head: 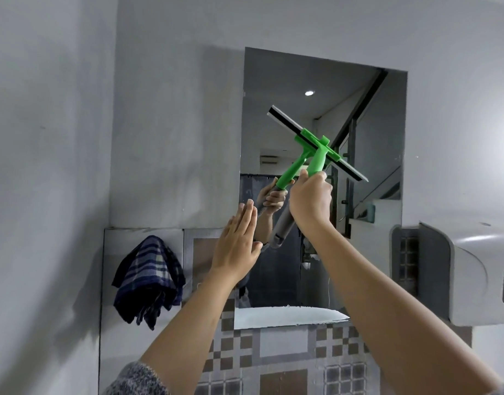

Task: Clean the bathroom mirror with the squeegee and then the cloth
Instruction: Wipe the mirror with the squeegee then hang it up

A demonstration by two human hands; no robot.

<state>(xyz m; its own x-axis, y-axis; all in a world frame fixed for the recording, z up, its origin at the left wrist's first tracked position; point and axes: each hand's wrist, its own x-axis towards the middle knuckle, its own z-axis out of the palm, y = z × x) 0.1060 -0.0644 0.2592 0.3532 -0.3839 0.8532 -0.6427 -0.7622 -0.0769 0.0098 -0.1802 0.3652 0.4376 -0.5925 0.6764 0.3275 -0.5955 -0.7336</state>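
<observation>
**Two hands raised at the mirror**

Two bare arms reach up. Far left, a checked cloth [148,280] hangs on the tiled wall [273,354], well apart from both hands. Next, the left hand [238,246] — flat, fingers straight and together — sits at the mirror's [273,89] lower left edge. Further right, the right hand [310,199] is wrapped around the green squeegee's [316,143] handle, its blade tilted against the glass. A white dispenser [470,277] is mounted far right.
</observation>
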